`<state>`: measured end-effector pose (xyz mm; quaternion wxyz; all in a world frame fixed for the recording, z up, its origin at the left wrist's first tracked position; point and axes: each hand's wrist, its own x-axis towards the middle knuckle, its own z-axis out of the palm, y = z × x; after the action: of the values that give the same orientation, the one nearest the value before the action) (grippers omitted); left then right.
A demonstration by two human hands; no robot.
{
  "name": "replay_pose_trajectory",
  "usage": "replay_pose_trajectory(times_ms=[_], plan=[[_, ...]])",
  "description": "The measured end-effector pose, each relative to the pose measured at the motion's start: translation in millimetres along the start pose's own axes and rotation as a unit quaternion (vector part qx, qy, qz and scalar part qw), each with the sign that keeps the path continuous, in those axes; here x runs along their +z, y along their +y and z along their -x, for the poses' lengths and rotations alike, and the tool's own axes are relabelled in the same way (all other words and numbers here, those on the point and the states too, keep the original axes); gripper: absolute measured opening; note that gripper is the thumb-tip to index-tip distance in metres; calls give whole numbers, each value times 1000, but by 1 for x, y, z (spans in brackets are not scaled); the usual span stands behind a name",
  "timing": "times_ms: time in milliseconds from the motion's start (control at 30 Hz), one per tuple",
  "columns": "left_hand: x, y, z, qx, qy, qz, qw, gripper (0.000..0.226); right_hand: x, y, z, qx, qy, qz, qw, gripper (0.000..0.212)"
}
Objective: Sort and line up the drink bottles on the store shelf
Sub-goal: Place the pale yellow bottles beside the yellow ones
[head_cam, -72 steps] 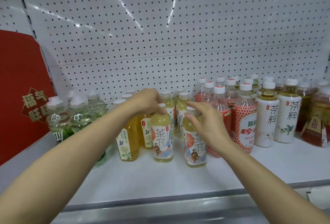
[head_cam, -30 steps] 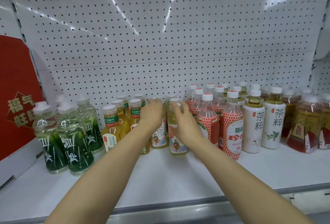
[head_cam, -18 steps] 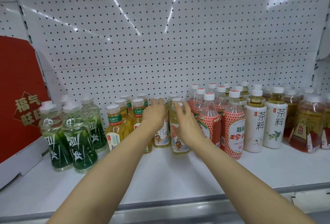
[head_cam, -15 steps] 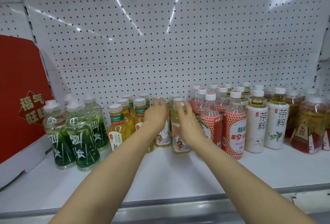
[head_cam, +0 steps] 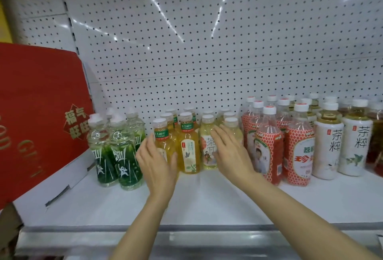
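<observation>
A white pegboard is backing the store shelf (head_cam: 207,201). Both hands, left hand (head_cam: 157,162) and right hand (head_cam: 230,154), are hovering with spread fingers before the mid-frame yellow tea bottles (head_cam: 187,148); next, probably nudging them into line.

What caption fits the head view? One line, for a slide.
Open left hand and right hand flank yellow tea bottles on the store shelf.

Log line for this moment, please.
left hand: open, at yellow tea bottles | right hand: open, before pale tea bottle | nothing held
</observation>
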<state>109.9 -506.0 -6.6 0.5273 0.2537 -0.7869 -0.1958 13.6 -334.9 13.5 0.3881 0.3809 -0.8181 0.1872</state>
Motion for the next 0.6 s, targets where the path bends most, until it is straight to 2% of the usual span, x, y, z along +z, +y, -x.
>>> replay_pose_trajectory(times_ms=[100, 200, 300, 400, 500, 600], plan=[[9, -24, -7, -152, -120, 21, 981, 101, 12, -19, 2, -10, -29, -35, 999, 72], [13, -30, -12, -200, -192, 43, 960, 72, 20, -30, 6, -17, -40, -50, 998, 70], [15, -22, -6, -178, -190, 22, 965, 65, 28, -37, 11, -3, -53, -64, 997, 69], [20, -9, 2, -150, -185, 19, 971, 74, 36, -45, 12, -2, -48, -75, 996, 64], [26, -3, 5, -135, -183, 19, 974, 76, 40, -54, 10, -1, -52, -69, 996, 69], [23, -16, 3, -146, -223, 66, 962, 86, 41, -60, 9, 3, -79, -89, 993, 75]])
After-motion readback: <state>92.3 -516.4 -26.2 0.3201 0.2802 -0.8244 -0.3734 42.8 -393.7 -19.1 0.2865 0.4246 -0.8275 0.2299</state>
